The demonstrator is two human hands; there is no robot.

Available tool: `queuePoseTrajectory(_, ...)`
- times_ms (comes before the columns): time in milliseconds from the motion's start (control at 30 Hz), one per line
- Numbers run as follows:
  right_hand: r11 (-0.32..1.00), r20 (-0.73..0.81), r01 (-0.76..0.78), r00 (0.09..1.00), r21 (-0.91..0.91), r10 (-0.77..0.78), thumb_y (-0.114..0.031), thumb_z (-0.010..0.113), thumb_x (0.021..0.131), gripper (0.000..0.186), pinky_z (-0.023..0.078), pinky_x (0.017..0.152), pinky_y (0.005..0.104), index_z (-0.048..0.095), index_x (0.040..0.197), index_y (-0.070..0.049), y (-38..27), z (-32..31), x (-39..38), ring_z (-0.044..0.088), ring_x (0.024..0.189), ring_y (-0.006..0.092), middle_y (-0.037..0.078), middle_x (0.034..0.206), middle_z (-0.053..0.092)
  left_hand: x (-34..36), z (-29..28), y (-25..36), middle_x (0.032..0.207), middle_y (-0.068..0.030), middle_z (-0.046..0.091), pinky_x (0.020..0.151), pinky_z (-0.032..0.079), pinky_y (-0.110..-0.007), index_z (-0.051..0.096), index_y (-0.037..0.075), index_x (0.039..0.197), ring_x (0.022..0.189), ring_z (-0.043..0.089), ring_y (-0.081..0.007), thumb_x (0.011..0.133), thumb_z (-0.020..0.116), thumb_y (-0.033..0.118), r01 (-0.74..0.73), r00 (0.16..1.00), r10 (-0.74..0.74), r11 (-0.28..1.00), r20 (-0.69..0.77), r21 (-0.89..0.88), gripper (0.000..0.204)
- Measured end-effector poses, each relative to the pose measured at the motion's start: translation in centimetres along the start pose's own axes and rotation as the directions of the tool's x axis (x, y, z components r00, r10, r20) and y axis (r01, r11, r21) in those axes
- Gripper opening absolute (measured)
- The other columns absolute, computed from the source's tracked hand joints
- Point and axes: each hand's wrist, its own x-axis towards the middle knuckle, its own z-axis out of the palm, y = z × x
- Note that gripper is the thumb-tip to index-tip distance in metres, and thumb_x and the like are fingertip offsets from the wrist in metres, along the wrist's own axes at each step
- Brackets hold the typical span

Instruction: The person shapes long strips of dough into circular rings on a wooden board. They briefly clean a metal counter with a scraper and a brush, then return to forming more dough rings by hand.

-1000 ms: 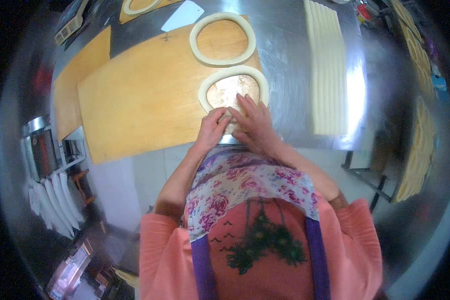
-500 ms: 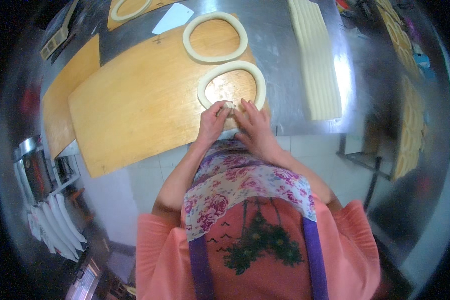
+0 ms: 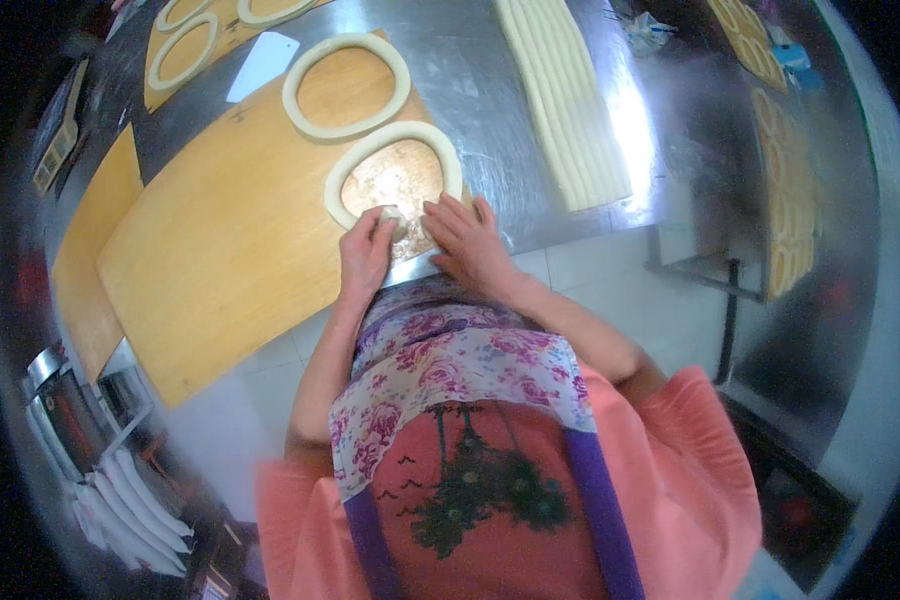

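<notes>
A loop of pale dough rope (image 3: 448,150) lies at the near right of a wooden board (image 3: 220,230). My left hand (image 3: 367,250) pinches one end of this rope between thumb and fingers, and the end sticks up a little. Across a small gap, my right hand (image 3: 467,243) rests with fingers stretched and partly spread over the other end, which it mostly hides. Just beyond lies a second dough ring (image 3: 292,100), apparently closed, close to the first.
Several long dough strips (image 3: 560,100) lie side by side on the metal table (image 3: 470,90) to the right. A white scraper (image 3: 262,66) and more dough rings (image 3: 182,52) on another board are at the far left. Trays of ring-shaped pieces (image 3: 788,190) stand at the right.
My hands have moved apart, opening a gap between the rope's ends. The left hand still pinches its end. The whole view has shifted and turned slightly.
</notes>
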Motion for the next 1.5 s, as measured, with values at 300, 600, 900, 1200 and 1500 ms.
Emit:
queuePoseTrajectory(300, 0.965, -0.027, 0.262, 0.965, 0.023, -0.261, -0.014, 0.072, 0.078, 0.026, 0.031, 0.111, 0.0574, 0.07, 0.104, -0.01, 4.4, 0.0, 3.7, 0.06, 0.11, 0.0236, 0.004, 0.105, 0.065, -0.3, 0.4, 1.6, 0.102, -0.0199, 0.069, 0.092, 0.048, -0.046, 0.07, 0.001, 0.105, 0.099, 0.062, -0.04, 0.087, 0.068, 0.013, -0.299, 0.95, 0.223, 0.848, 0.216, 0.437, 0.021)
queuePoseTrajectory(600, 0.949, 0.138, 0.254, 0.95, 0.185, -0.281, -0.016, 0.076, 0.079, 0.022, 0.03, 0.11, 0.0523, 0.073, 0.101, -0.012, 4.9, -1.3, 6.0, 0.061, 0.107, 0.0249, 0.006, 0.097, 0.066, -0.9, 0.3, 1.5, 0.097, -0.0157, 0.065, 0.091, 0.047, -0.046, 0.067, 0.002, 0.1, 0.099, 0.06, -0.037, 0.08, 0.067, 0.006, -0.366, 0.93, 0.317, 0.816, 0.183, 0.446, 0.021)
queuePoseTrajectory(900, 0.967, 0.051, 0.239, 0.968, 0.083, -0.244, -0.014, 0.071, 0.086, 0.019, 0.031, 0.107, 0.0512, 0.071, 0.103, -0.009, 4.8, -0.7, 6.1, 0.063, 0.102, 0.0275, 0.01, 0.097, 0.069, -0.6, 1.5, 1.1, 0.094, -0.0138, 0.064, 0.086, 0.045, -0.044, 0.067, 0.004, 0.1, 0.094, 0.06, -0.0358, 0.08, 0.074, 0.009, -0.327, 0.939, 0.336, 0.81, 0.071, 0.487, 0.021)
queuePoseTrajectory(1200, 0.962, -0.172, 0.193, 0.972, 0.193, -0.161, -0.013, 0.072, 0.082, 0.015, 0.033, 0.099, 0.0491, 0.071, 0.096, -0.009, 4.7, 0.4, 4.8, 0.06, 0.098, 0.0267, 0.007, 0.095, 0.067, -0.6, 1.7, 0.5, 0.092, -0.0118, 0.064, 0.085, 0.044, -0.043, 0.069, 0.004, 0.095, 0.092, 0.059, -0.0336, 0.082, 0.073, 0.01, -0.356, 0.926, 0.376, 0.831, 0.039, 0.427, 0.015)
queuePoseTrajectory(1500, 0.973, -0.192, 0.154, 0.974, 0.174, -0.12, -0.015, 0.071, 0.085, 0.009, 0.031, 0.103, 0.0528, 0.073, 0.093, -0.011, 4.5, 1.8, 4.9, 0.06, 0.099, 0.0255, 0.005, 0.092, 0.068, -0.4, 1.9, -0.4, 0.09, -0.0091, 0.065, 0.084, 0.044, -0.042, 0.07, 0.007, 0.096, 0.09, 0.06, -0.0309, 0.081, 0.074, 0.012, -0.39, 0.908, 0.417, 0.801, 0.044, 0.454, 0.016)
